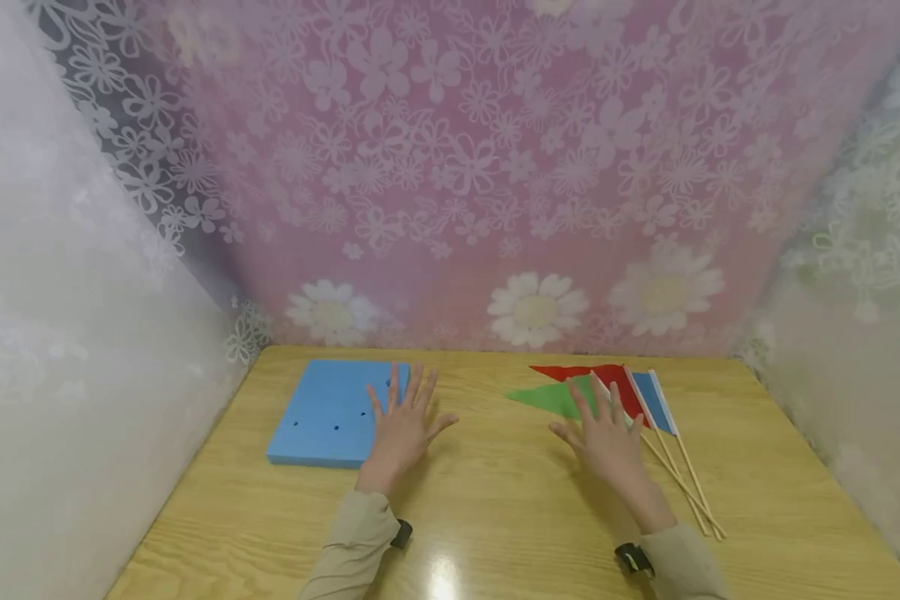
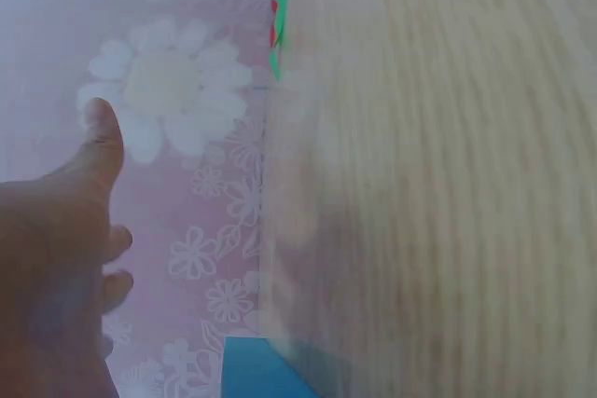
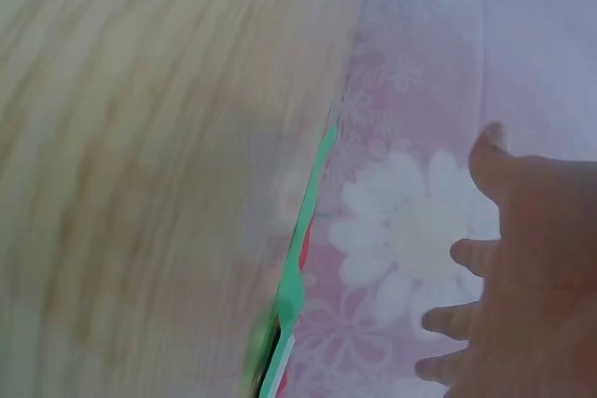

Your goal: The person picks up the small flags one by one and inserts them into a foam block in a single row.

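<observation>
My left hand [image 1: 403, 425], fingers spread, hovers at the right edge of a blue board [image 1: 322, 400] with several small dark holes; it holds nothing. My right hand [image 1: 607, 437] is also spread, in front of several small pennants on wooden sticks. These are a green flag [image 1: 551, 399], a red flag [image 1: 617, 382] and a blue flag [image 1: 654, 402], lying with their sticks [image 1: 693, 487] crossing towards the near right. Both wrist views show the hands held above the table, thumbs out. The right hand hides part of the green flag.
The wooden table [image 1: 487, 492] ends at a pink flowered curtain [image 1: 450, 208] behind. Pale flowered sheets hang at the left [image 1: 82, 333] and right [image 1: 862, 350] sides. Dark bands [image 1: 402, 533] sit at both wrists, by the beige sleeves.
</observation>
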Action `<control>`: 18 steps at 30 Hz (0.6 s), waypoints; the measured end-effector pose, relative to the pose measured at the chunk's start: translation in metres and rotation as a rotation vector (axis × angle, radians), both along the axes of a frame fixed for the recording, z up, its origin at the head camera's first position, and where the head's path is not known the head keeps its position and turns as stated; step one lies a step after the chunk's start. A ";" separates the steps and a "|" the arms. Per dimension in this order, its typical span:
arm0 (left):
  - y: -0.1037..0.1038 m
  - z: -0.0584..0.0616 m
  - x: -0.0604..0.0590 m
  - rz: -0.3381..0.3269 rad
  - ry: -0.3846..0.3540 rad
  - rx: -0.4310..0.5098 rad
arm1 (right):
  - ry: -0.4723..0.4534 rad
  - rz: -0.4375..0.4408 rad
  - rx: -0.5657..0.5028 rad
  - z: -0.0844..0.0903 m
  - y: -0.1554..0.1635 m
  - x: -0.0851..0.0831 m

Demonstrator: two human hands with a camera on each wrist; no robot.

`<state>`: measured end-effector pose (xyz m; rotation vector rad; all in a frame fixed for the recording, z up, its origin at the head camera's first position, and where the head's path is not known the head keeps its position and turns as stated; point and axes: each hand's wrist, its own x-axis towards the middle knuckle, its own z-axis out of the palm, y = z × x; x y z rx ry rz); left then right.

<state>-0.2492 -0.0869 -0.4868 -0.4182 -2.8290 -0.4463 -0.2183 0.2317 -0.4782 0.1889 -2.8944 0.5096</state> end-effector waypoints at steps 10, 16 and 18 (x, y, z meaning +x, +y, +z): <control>-0.028 0.011 -0.013 -0.100 0.051 0.223 | 0.071 0.093 -0.034 0.016 -0.038 -0.009; -0.062 0.012 -0.019 -0.103 0.104 0.242 | 0.106 0.160 -0.038 0.022 -0.075 -0.012; -0.073 0.011 -0.021 -0.096 0.110 0.257 | 0.106 0.179 -0.033 0.021 -0.087 -0.014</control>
